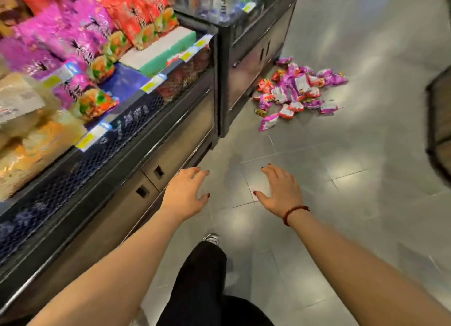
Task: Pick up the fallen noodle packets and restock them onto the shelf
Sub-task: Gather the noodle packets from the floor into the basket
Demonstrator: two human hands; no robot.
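A heap of fallen noodle packets, purple and red, lies on the grey tiled floor ahead, against the foot of a dark cabinet. The shelf runs along my left, stocked with purple and red packets like those on the floor. My left hand and my right hand are both stretched out in front of me over the floor, fingers spread and holding nothing. They are well short of the heap. A red cord circles my right wrist.
A second dark cabinet juts out past the shelf's end, beside the heap. A dark mesh basket or stand is at the right edge. My black-trousered leg and shoe are below. Bare shelf board shows beside the red packets.
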